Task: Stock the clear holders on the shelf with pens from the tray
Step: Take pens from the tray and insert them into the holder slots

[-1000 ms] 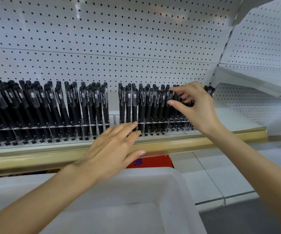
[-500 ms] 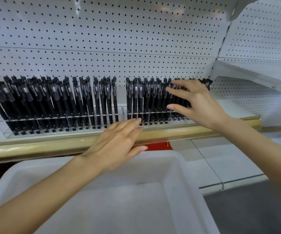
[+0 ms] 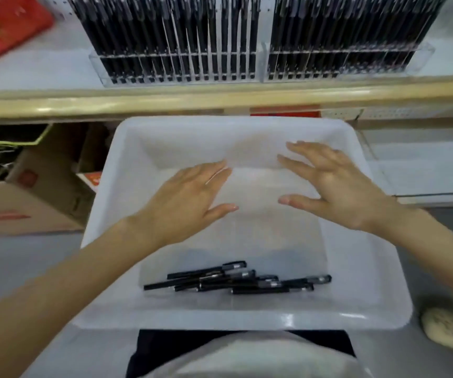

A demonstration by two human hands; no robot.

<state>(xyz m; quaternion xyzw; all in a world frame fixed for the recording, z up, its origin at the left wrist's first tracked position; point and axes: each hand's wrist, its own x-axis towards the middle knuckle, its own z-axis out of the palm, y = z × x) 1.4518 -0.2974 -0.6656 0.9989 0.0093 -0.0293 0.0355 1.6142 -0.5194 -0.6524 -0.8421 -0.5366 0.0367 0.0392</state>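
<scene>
Both hands held flat over the white tray – left hand at 9 o'clock, right hand at 3, fingers spread wide, nothing gripped, loose black pens piled at the tray's 6 o'clock end, clear holders packed pretty full at 12 on the shelf

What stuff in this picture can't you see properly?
Head view only:
- Shelf pens: tops cut off by the top edge.
- Loose pens in the tray: piled and blurred, so no sure count.
- Red thing, top left: blurred and cut by the edge.
- Beige thing, bottom right: cut by the edge, can't tell what it is.
</scene>
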